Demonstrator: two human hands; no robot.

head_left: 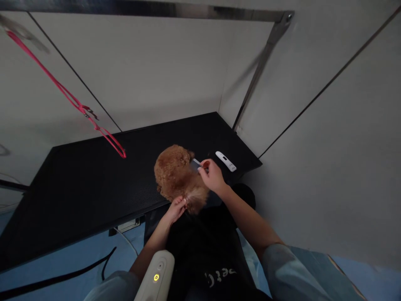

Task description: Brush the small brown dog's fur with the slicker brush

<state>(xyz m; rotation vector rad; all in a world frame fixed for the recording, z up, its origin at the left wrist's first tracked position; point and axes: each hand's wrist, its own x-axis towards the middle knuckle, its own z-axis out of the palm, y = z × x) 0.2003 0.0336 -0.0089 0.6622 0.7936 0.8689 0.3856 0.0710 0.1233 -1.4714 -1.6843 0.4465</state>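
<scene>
A brown, curly-coated dog [173,167] is at the near edge of the black table, close against my apron. My left hand [177,208] is closed on its fur at the near side, where the coat parts into a paler, fluffed patch. Raised at the dog's right side, my right hand [213,174] grips what looks like a slicker brush [196,161], with a pale straight edge and a reddish-brown handle. Fingers and fur hide part of that tool. Just beyond my right hand lies a white pet clipper [225,161].
The black ridged table [103,179] meets grey walls behind and to the right. A metal frame [188,11] spans overhead, and a pink loop leash [75,100] hangs at the left. A white device with a lit power button [158,267] sits low in front of me.
</scene>
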